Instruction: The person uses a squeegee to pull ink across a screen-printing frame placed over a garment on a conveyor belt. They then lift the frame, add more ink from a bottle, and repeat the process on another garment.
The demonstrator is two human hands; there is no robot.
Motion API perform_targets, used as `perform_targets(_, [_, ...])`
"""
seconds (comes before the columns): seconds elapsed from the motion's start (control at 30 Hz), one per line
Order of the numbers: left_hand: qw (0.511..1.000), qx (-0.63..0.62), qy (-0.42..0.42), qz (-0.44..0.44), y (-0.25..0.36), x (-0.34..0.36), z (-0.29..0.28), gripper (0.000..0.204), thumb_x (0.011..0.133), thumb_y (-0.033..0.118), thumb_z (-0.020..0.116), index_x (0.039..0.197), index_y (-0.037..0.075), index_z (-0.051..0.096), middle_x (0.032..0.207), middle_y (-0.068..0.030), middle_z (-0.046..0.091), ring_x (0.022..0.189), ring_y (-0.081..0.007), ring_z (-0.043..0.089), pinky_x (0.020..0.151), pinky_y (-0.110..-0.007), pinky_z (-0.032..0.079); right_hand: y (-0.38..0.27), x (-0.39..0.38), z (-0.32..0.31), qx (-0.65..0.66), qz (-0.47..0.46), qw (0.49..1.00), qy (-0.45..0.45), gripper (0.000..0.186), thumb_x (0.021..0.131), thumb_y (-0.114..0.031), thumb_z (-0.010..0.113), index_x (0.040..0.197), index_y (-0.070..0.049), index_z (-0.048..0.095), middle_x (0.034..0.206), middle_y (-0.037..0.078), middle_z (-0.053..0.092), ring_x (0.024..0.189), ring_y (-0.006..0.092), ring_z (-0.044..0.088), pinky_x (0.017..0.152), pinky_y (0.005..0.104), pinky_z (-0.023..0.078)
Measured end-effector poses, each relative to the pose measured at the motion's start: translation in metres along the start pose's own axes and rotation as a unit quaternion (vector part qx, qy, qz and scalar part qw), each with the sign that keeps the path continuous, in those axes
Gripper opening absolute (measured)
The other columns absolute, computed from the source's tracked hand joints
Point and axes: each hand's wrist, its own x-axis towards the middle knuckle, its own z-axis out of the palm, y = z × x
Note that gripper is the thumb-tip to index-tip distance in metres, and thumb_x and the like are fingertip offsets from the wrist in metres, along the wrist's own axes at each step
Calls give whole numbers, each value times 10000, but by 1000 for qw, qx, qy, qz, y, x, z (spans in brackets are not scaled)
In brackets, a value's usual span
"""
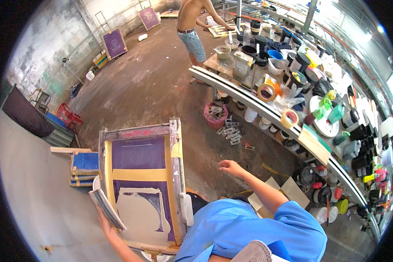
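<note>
- While the left hand (104, 219) is wrapped around a grey squeegee (109, 210), that bar sits across the left edge of the printing frame (177, 174), toward its near-left corner; whether its blade presses on the mesh, I cannot tell from here.
- Its long axis slants from far left to near right, the lower end pointing in over the pale ink (137, 216).
- That ink covers much of the frame's near panel — the spreading is partly done, I'd judge, since purple shows along its right side and the far panel (137, 153), past the yellow tape band (139, 174), bears none.
- Lengthwise, the frame runs away from the blue-shirted worker, far end leaning slightly left.
- Beyond the frame's right edge, the right hand (232, 167) hangs over the floor, fingers loosely apart, holding nothing.
- Farther off, at the far-left corner of a cluttered bench (245, 97), a co-worker (191, 17) bends over a framed board (225, 31) — both arms reaching forward.
</note>
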Motion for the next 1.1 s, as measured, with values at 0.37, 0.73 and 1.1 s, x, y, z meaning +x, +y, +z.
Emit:
perform_targets(0.37, [997, 10, -74, -28, 109, 337, 67, 895, 912, 677, 568, 1511, 34, 396, 1502, -135, 457, 1342, -294, 471, 1097, -391, 406, -252, 184, 84, 220, -105, 912, -330, 707, 923, -410, 716, 1465, -29, 470, 1207, 100, 679, 1157, 187, 596, 1045, 355, 442])
perform_targets(0.73, [952, 186, -242, 19, 246, 590, 322, 863, 927, 682, 541, 1451, -1, 475, 1406, -109, 555, 1233, -248, 562, 1055, -358, 431, -329, 363, 65, 267, -67, 940, -200, 682, 878, -489, 745, 1274, 33, 554, 1191, 129, 646, 1122, 201, 591, 973, 340, 465])
perform_targets(1.1, [883, 265, -381, 78, 333, 789, 697, 779, 945, 633, 563, 1331, -42, 579, 1279, -108, 635, 1128, -213, 610, 983, -355, 463, -338, 562, -44, 485, -18, 874, -16, 566, 958, -289, 670, 1422, -73, 428, 1286, 76, 582, 1171, 191, 579, 923, 367, 548])
